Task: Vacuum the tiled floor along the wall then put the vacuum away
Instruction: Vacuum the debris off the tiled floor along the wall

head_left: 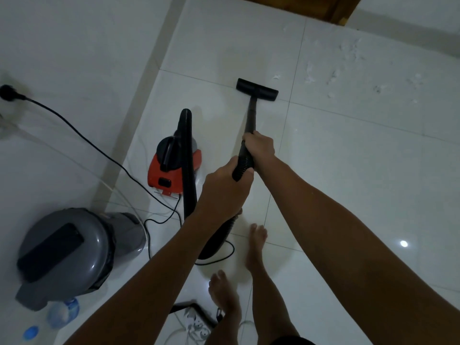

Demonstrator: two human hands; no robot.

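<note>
Both hands, left hand [225,188] and right hand [260,145], wrap the vacuum wand [250,118]; its floor nozzle [257,90] lies beyond the red canister [174,168]. Best push steadily toward the white debris [348,53].

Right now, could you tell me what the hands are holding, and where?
Both grip the vacuum wand: right hand on its tube, left hand on the ribbed hose end.

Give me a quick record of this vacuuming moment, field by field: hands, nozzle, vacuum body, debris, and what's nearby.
left hand: grips ribbed hose end
right hand: grips wand
floor nozzle: flat on tile
vacuum body: red and black, near the wall
debris: white bits beyond the nozzle, right
power cord: plugged into the wall socket
bin: grey, lid shut, left
</note>
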